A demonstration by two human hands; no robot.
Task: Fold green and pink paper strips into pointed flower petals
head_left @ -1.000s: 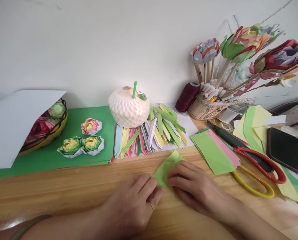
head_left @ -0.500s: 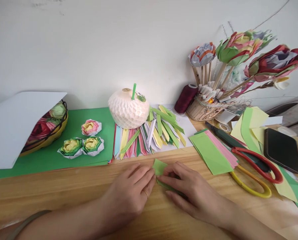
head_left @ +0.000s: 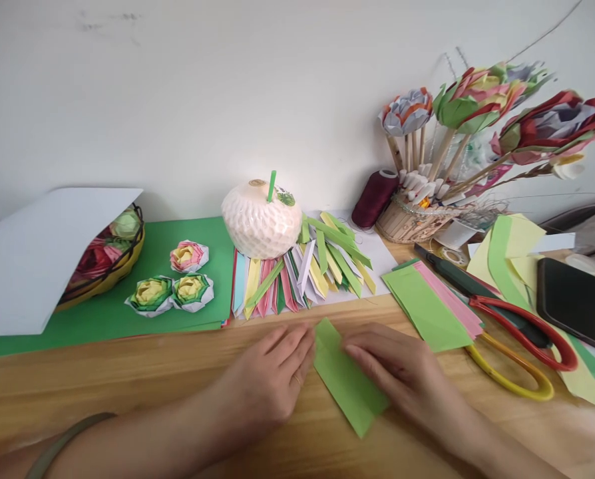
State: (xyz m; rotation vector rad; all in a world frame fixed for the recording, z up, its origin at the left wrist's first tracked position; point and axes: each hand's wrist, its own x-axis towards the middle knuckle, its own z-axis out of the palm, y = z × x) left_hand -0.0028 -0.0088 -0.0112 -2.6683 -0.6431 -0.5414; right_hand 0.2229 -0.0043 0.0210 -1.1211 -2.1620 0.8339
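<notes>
A light green paper rectangle point(head_left: 347, 382) lies slanted on the wooden table between my hands. The fingers of my left hand point(head_left: 280, 372), pressed together, touch its upper left edge. My right hand point(head_left: 397, 369) is at its right side, thumb and fingers closed on the paper's edge; the fingertips are partly hidden. Beyond my hands lies a row of folded paper strips point(head_left: 265, 286) in several colours, with a white textured ornament point(head_left: 262, 219) behind them. Green and pink paper rectangles point(head_left: 427, 309) are stacked to the right.
Scissors point(head_left: 522, 326) and a black phone point(head_left: 574, 303) lie at the right. A basket point(head_left: 407, 223) of paper flowers stands behind, beside a maroon thread spool point(head_left: 375, 198). Paper blossoms point(head_left: 192, 289) rest on green sheets point(head_left: 198, 233) at the left, near another basket point(head_left: 100, 283) under white paper.
The green paper between my hands now shows as a larger, flat rectangle. My right hand has shifted slightly right and its fingers have drawn together. The view has moved slightly.
</notes>
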